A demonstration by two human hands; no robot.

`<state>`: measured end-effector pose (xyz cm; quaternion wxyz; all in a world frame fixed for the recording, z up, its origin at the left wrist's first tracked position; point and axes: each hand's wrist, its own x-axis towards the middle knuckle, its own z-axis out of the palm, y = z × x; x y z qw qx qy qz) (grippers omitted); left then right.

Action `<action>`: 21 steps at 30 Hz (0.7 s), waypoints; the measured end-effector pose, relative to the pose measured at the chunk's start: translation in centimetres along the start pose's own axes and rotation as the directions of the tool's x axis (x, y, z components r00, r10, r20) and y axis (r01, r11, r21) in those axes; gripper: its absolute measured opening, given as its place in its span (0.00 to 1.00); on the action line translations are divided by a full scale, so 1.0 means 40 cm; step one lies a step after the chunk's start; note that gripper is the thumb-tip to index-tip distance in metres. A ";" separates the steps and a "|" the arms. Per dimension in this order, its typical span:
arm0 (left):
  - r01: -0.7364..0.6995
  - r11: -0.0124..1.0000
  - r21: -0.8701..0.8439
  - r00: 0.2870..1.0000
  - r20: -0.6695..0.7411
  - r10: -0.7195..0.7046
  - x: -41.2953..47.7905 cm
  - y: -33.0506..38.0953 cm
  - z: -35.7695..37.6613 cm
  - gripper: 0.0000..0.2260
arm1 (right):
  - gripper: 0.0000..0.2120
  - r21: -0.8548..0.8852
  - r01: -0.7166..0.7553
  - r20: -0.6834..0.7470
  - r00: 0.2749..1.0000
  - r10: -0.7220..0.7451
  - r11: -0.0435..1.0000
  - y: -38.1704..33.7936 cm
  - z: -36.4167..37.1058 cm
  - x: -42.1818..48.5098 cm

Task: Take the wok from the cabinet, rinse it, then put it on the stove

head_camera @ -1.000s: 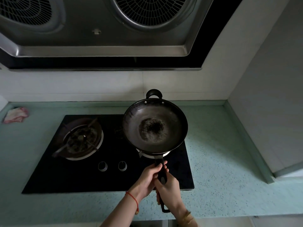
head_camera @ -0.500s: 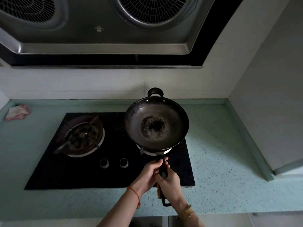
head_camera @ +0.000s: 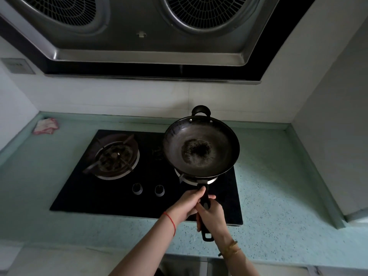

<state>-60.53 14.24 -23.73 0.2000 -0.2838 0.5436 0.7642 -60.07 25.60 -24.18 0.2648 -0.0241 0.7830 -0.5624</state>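
Little changed since earlier frame: wok at centre right, over right burner. Your left hand and right hand, lower centre, both closed on long handle. Looks heavy, stiff; loop handle at far rim.

From my remote seat I see two bare forearms entering from the bottom edge, no sleeves on either; the left hand ends at a wrist ringed by a thin red string bracelet, a single cord with no visible charm; the right hand ends at a wrist carrying a golden bracelet, which looks like a couple of slim bands stacked together, though the dim light blurs their detail; I make out no rings or watch on the fingers I can see.
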 end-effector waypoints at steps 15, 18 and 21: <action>-0.399 0.898 0.185 0.829 -0.346 0.439 -0.252 -0.062 -0.121 0.09 | 0.14 0.463 -0.301 0.146 0.954 0.263 0.834 -0.024 -0.028 -0.019; -0.463 0.875 0.141 0.808 -0.338 0.483 -0.312 -0.089 -0.136 0.09 | 0.20 0.277 -0.231 -0.051 0.966 0.254 0.933 -0.015 -0.023 -0.045; -0.504 0.854 0.127 0.790 -0.332 0.516 -0.372 -0.122 -0.140 0.11 | 0.24 -0.047 -0.097 -0.303 0.950 0.078 0.994 0.004 -0.014 -0.131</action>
